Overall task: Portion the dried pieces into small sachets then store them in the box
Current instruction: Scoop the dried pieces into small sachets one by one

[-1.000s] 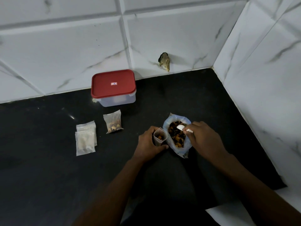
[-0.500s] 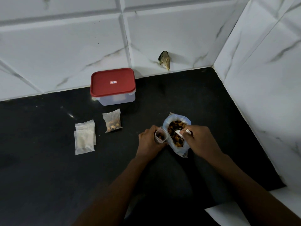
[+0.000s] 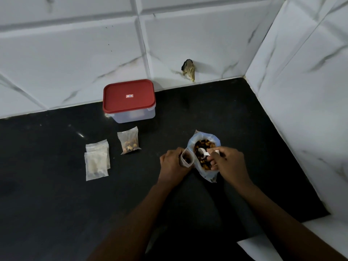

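Black counter (image 3: pixel 56 204), white marble-tile walls (image 3: pixel 75 53), corner. L grip (image 3: pixel 172 164) holds sachet (image 3: pixel 185 160); R grip (image 3: pixel 229 162) pinches spoon (image 3: pixel 204 153).

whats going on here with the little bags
A person is portioning dried pieces. The left hand holds a small sachet open beside the big bag, while the right hand dips a white scoop into that bag. One filled sachet and two pale sachets lie on the counter; the red-lidded box is closed.
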`<move>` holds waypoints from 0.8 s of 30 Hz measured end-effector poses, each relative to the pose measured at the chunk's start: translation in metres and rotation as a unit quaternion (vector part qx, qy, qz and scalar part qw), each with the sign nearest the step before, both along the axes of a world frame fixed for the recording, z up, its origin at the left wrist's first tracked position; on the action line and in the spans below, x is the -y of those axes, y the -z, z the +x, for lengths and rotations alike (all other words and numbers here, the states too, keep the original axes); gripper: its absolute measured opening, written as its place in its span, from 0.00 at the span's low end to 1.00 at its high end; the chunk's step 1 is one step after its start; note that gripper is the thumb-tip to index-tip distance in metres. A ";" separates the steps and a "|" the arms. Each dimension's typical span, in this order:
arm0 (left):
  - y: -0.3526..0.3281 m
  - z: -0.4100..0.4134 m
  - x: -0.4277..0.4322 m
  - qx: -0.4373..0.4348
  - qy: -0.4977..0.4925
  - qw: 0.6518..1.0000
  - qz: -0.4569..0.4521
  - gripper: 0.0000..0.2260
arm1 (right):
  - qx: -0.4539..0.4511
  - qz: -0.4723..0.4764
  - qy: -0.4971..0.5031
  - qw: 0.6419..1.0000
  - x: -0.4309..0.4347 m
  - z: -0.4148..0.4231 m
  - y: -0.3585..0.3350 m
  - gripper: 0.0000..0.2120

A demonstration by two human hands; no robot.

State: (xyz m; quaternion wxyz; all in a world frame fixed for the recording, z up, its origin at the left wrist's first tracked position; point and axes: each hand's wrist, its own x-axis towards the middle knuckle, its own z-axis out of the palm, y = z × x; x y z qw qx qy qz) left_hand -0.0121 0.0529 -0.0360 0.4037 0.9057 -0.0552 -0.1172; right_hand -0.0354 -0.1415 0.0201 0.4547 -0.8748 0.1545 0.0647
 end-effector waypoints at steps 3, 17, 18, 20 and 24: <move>-0.001 0.000 -0.001 -0.005 -0.004 1.000 -0.005 0.14 | 0.068 -0.108 -0.086 0.988 0.003 -0.002 -0.005 0.08; 0.002 -0.001 -0.003 -0.022 0.013 1.000 -0.014 0.15 | -0.106 0.213 0.152 0.959 -0.009 0.006 -0.007 0.07; 0.002 0.000 -0.004 -0.024 0.013 1.000 -0.014 0.15 | -0.113 0.240 0.168 0.949 -0.010 0.007 -0.007 0.07; 0.003 0.001 -0.004 -0.023 0.017 0.999 -0.015 0.15 | -0.123 0.264 0.182 0.939 -0.013 0.008 -0.005 0.07; 0.003 0.001 -0.006 -0.021 0.022 0.999 -0.023 0.15 | -0.149 0.289 0.192 0.926 -0.009 0.008 -0.005 0.07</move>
